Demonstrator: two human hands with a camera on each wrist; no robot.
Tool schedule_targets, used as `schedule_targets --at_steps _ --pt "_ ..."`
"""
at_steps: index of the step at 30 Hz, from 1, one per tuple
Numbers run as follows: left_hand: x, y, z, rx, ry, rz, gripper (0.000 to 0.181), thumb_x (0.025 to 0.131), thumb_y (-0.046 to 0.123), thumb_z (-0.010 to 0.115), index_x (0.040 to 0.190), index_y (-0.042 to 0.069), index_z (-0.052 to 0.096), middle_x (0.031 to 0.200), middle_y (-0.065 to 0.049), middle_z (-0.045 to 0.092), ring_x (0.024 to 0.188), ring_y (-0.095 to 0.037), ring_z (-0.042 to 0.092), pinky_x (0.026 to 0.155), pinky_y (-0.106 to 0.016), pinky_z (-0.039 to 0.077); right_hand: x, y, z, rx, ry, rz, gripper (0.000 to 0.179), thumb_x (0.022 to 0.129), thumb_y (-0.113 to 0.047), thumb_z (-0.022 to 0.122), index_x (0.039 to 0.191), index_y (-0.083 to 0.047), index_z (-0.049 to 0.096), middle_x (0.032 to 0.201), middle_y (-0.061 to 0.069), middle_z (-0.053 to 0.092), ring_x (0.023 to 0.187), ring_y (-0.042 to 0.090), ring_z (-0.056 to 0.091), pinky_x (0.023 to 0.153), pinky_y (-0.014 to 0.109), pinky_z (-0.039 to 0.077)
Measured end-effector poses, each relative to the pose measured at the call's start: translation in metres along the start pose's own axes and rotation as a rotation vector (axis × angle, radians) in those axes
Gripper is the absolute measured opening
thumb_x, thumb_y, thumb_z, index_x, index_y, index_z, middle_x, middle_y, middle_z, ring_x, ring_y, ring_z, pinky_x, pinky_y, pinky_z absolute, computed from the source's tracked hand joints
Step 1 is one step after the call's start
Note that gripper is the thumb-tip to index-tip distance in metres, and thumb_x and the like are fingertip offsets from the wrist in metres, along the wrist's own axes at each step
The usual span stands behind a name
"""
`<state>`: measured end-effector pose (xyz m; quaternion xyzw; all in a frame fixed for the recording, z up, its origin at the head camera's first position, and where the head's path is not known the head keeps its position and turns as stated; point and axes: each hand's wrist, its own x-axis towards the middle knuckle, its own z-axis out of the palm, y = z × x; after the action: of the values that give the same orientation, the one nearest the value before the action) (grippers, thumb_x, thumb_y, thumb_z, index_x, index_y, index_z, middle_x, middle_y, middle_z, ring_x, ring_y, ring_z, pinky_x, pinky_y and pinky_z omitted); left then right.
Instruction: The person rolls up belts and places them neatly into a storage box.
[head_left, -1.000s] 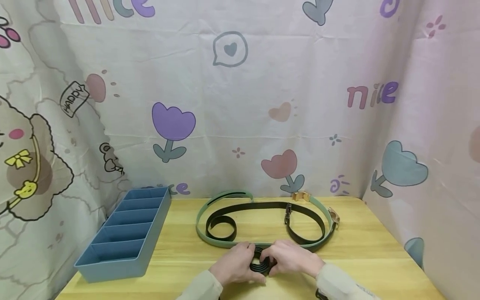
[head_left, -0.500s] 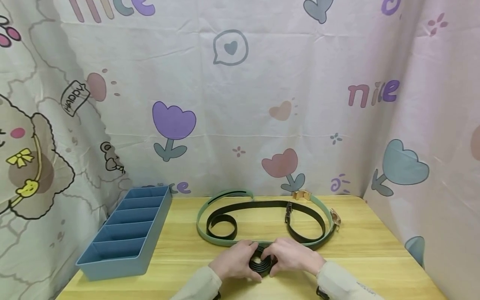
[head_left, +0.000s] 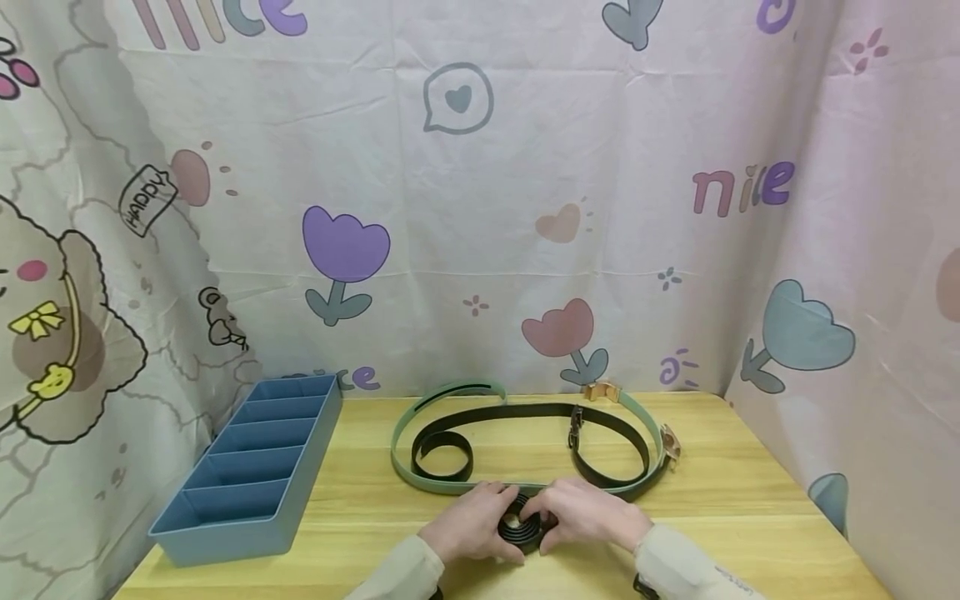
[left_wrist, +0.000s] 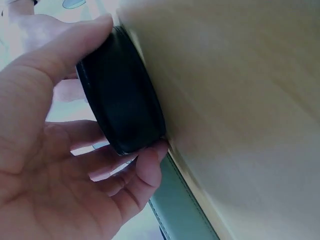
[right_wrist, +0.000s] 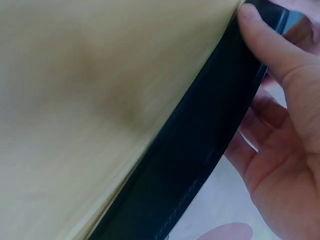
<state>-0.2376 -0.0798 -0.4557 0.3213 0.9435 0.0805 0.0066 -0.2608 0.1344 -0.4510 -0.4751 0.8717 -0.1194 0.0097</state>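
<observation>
A black belt (head_left: 529, 540) stands on edge, wound into a coil at the front middle of the table in the head view. My left hand (head_left: 474, 523) grips the coil from the left, thumb in front and fingers behind, and the left wrist view shows its smooth outer side (left_wrist: 122, 95). From the right, my right hand (head_left: 588, 512) pinches the coil, its index finger reaching to the inner turns. In the right wrist view the unwound strap (right_wrist: 185, 145) runs away from that thumb. Just behind the hands lies a light green belt (head_left: 420, 478) in a wide loop.
Inside the green loop, another black belt (head_left: 510, 411) stands on edge, with a dark buckle (head_left: 576, 427). Gold buckles (head_left: 602, 392) sit at the loop's back and right. A blue divided organizer box (head_left: 288, 517) stands left. Printed curtains (head_left: 465, 183) enclose the table (head_left: 360, 533).
My left thumb has shifted slightly left along the front of the coil, and the coil's centre opening looks a little smaller. The other belts and the box stay in place.
</observation>
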Motion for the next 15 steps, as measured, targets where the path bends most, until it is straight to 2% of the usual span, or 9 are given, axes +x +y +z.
schedule_targets --at_steps 6,9,15 --pt "-0.0041 0.0044 0.0026 0.059 0.055 -0.024 0.083 0.068 0.070 0.074 0.121 0.009 0.059 0.109 -0.005 0.064 0.101 -0.016 0.059 0.085 -0.029 0.052 0.0039 -0.0037 0.0030 -0.047 0.029 0.019 0.036 0.070 -0.041 0.084 0.102 -0.026 0.075 0.081 -0.020 0.069 0.065 -0.011 0.052 0.059 0.008 0.040" --pt "-0.0046 0.0053 0.0036 0.066 0.068 -0.035 0.081 0.068 0.070 0.074 0.119 0.010 0.059 0.107 -0.005 0.063 0.099 -0.015 0.059 0.084 -0.029 0.052 0.0037 -0.0040 0.0042 -0.063 0.036 0.022 0.039 0.070 -0.046 0.082 0.103 -0.026 0.075 0.078 -0.019 0.068 0.063 -0.012 0.050 0.057 0.008 0.039" --pt "-0.0039 -0.0004 0.0003 0.038 0.016 -0.011 0.086 0.070 0.065 0.077 0.133 0.011 0.056 0.114 -0.002 0.062 0.103 -0.014 0.058 0.087 -0.028 0.051 0.0003 0.0012 0.0017 -0.011 -0.007 0.003 0.047 0.071 -0.038 0.084 0.115 -0.027 0.069 0.082 -0.019 0.066 0.070 -0.010 0.054 0.064 0.011 0.043"
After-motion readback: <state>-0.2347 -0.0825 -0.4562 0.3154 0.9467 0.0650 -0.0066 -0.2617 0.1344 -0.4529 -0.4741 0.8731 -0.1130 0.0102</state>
